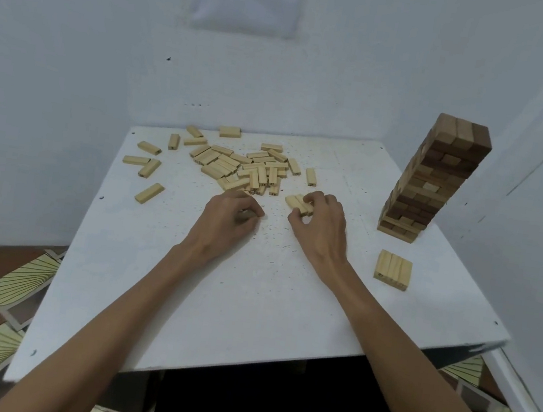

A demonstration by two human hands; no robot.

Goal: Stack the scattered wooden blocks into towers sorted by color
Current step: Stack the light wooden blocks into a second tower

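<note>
On table, off its edges: left hand, right hand, pale blocks.

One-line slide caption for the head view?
Left hand and right hand grip light blocks near the scattered pile; brown tower and three-block row stand at right.

No writing can be read; dark marks on the pale blocks' ends, centre frame, may be stamps.

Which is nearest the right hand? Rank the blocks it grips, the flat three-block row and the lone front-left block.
1. gripped blocks, in the right hand.
2. flat three-block row, to its right.
3. lone front-left block, far left.
</note>
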